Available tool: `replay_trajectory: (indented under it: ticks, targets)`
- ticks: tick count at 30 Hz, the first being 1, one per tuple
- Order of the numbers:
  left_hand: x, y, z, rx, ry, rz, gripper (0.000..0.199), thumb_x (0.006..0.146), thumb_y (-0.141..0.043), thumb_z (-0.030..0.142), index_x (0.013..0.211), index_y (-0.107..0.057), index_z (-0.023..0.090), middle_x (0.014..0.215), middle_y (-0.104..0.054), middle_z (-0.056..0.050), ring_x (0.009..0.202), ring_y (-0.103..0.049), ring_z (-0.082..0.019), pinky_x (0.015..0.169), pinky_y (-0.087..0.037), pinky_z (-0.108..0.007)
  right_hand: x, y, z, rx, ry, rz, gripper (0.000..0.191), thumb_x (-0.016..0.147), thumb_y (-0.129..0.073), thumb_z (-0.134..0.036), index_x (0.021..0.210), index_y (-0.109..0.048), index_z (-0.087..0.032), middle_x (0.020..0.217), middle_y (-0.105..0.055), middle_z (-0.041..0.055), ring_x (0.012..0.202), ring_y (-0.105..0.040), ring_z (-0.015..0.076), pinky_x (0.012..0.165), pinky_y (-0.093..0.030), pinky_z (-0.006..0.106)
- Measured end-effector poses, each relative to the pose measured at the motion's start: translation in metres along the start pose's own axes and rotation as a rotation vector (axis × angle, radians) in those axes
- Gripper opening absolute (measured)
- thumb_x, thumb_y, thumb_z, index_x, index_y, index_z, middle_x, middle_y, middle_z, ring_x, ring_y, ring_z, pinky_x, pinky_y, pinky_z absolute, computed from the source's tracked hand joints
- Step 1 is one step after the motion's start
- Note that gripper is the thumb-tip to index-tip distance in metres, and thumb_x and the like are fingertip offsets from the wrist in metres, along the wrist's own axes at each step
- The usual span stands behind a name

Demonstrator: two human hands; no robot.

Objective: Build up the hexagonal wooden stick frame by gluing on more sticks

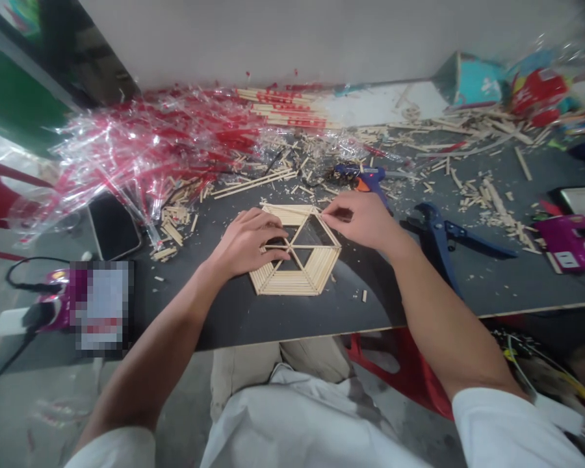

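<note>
A six-sided frame of thin wooden sticks [290, 284] lies flat on the dark table, with spokes meeting at its centre. Rows of sticks fill several of its sections; the upper right section shows the dark table through it. My left hand [248, 242] rests over the left side of the frame, fingers bent and apart, the fingertips near the spokes. At the upper right corner of the frame, my right hand [358, 218] pinches with thumb and forefinger; what is between the fingertips is too small to make out.
Behind the frame are a blue glue gun [373, 179], stick offcuts and a heap of red and clear wrappers [175, 133]. Blue cutters [439, 237] lie right. Phones [113, 226] and a purple power strip [58, 299] are left.
</note>
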State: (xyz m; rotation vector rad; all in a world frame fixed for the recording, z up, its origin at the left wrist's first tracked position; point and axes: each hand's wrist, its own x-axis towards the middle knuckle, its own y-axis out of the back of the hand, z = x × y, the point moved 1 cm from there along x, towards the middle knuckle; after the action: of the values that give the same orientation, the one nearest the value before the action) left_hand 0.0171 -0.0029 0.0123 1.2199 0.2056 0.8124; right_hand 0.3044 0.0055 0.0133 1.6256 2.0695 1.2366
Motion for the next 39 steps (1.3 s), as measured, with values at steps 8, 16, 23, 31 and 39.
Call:
replay_trajectory:
  ticks: [8, 16, 23, 31, 39]
  targets:
    - [-0.001, 0.001, 0.009, 0.030, -0.048, -0.070, 0.028, 0.098, -0.073, 0.049, 0.111, -0.079, 0.024, 0.119, -0.078, -0.006, 0.108, -0.071, -0.024, 0.096, -0.054, -0.038, -0.004, 0.011, 0.002, 0.065, -0.099, -0.241, 0.017, 0.086, -0.072, -0.036, 0.072, -0.074, -0.025, 0.069, -0.075, 0.0007, 0.059, -0.063, 0.0154, 0.057, -0.045, 0.031]
    - [-0.004, -0.003, 0.017, 0.134, -0.034, -0.063, 0.034, 0.105, -0.062, 0.050, 0.099, -0.074, 0.019, 0.106, -0.075, -0.007, 0.091, -0.071, -0.021, 0.076, -0.051, -0.033, -0.004, 0.011, 0.004, -0.045, -0.128, -0.049, 0.015, 0.085, -0.070, -0.031, 0.072, -0.068, -0.025, 0.069, -0.073, 0.0025, 0.060, -0.064, 0.0189, 0.060, -0.048, 0.035]
    - [-0.005, -0.002, 0.021, 0.164, -0.013, -0.072, 0.045, 0.101, -0.062, 0.062, 0.097, -0.073, 0.018, 0.101, -0.074, -0.006, 0.087, -0.070, -0.021, 0.071, -0.046, -0.033, -0.002, 0.015, -0.010, -0.012, -0.159, -0.193, 0.014, 0.084, -0.067, -0.032, 0.072, -0.068, -0.025, 0.071, -0.074, 0.0028, 0.063, -0.065, 0.0187, 0.064, -0.049, 0.034]
    - [-0.002, 0.011, 0.029, 0.136, 0.051, -0.209, 0.024, 0.096, -0.066, 0.041, 0.103, -0.071, 0.018, 0.110, -0.074, -0.008, 0.098, -0.069, -0.024, 0.081, -0.051, -0.036, -0.002, 0.016, -0.008, -0.003, -0.159, -0.211, 0.011, 0.084, -0.067, -0.032, 0.075, -0.069, -0.025, 0.073, -0.074, 0.0028, 0.065, -0.066, 0.0188, 0.065, -0.051, 0.034]
    - [-0.003, 0.007, 0.034, 0.153, 0.061, -0.177, 0.022, 0.097, -0.063, 0.036, 0.107, -0.071, 0.017, 0.114, -0.073, -0.009, 0.102, -0.070, -0.026, 0.086, -0.055, -0.038, -0.005, 0.035, -0.001, 0.146, -0.217, 0.088, 0.015, 0.085, -0.072, -0.038, 0.084, -0.071, -0.023, 0.074, -0.070, 0.0032, 0.062, -0.057, 0.0157, 0.059, -0.045, 0.034]
